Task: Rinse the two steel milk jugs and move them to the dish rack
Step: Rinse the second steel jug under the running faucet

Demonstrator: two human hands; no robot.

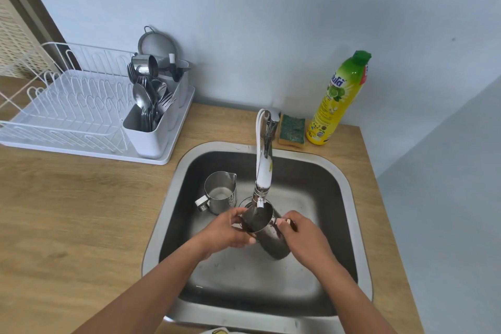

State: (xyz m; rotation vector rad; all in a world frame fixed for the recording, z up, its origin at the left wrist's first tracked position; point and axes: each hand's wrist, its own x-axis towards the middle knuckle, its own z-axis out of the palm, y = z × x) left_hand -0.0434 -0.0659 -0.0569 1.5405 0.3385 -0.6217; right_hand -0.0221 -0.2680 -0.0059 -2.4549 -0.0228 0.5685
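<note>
Both hands [230, 230] hold a jug [267, 230] (under the tap [261, 171]).

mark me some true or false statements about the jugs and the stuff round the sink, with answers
1. The left hand and right hand both hold one jug under the tap. True.
2. The second jug is already in the dish rack. False: it stands upright in the sink, left of the held one.
3. The sponge sits between the tap's base and the detergent bottle. True.
4. The detergent bottle's cap is red. False: it is green.
</note>
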